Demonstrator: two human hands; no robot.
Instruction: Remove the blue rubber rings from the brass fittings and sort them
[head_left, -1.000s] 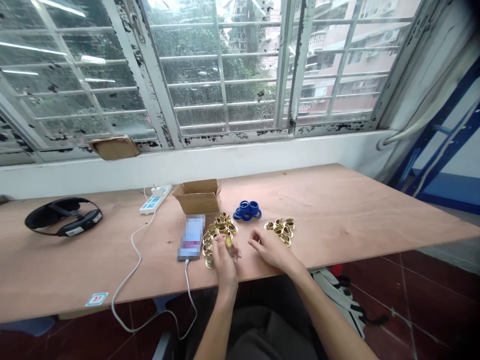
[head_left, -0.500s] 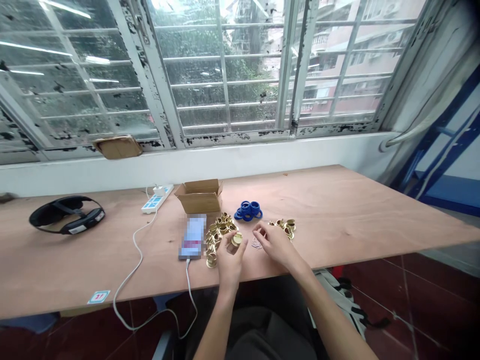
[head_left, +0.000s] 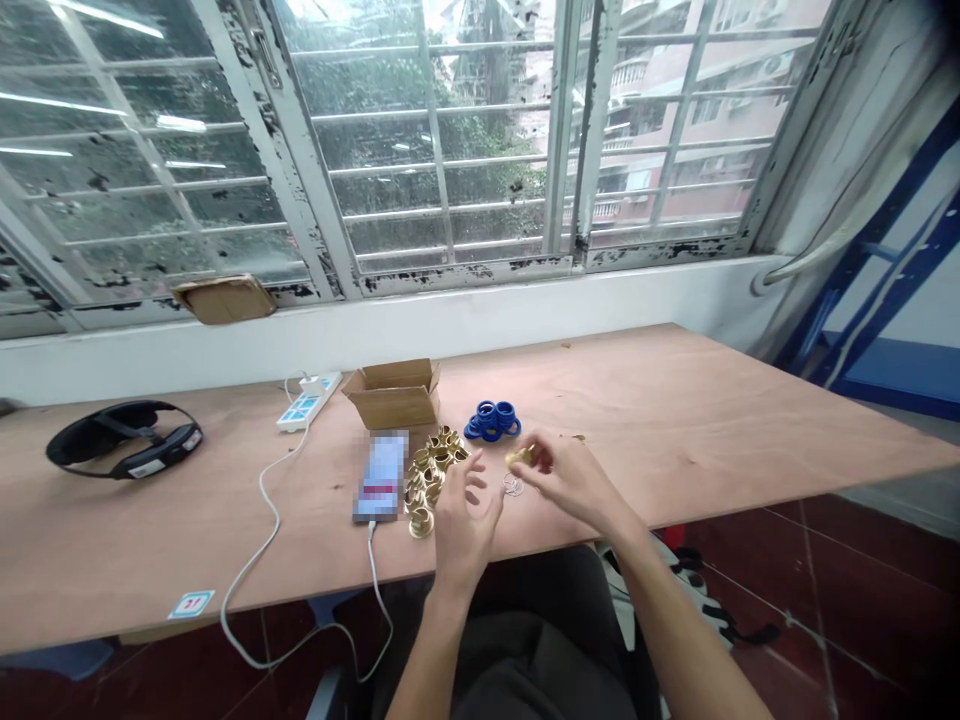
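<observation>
My left hand (head_left: 463, 515) is open with its fingers apart, just right of a pile of brass-coloured metal fittings (head_left: 431, 465). Nothing shows between its fingers. In my right hand (head_left: 562, 475) a brass-coloured fitting (head_left: 519, 458) is pinched between thumb and fingers, a little above the table. Thin whitish rings (head_left: 512, 486) lie on the wood below it. Beyond both hands sits a small heap of blue rings (head_left: 492, 421). My right hand mostly hides a second group of brass fittings, of which only a bit shows behind it.
An opened cardboard box (head_left: 394, 395) stands behind the brass pile. Left of the pile lies a phone (head_left: 381, 476) with a white charging cable (head_left: 270, 480) running to a power strip (head_left: 309, 402). A black headset (head_left: 126, 440) rests at the table's left (head_left: 225, 500).
The brass fitting that was in my left hand is gone from it, and that hand has opened. A brass fitting now shows in my right hand. The view has shifted slightly.
</observation>
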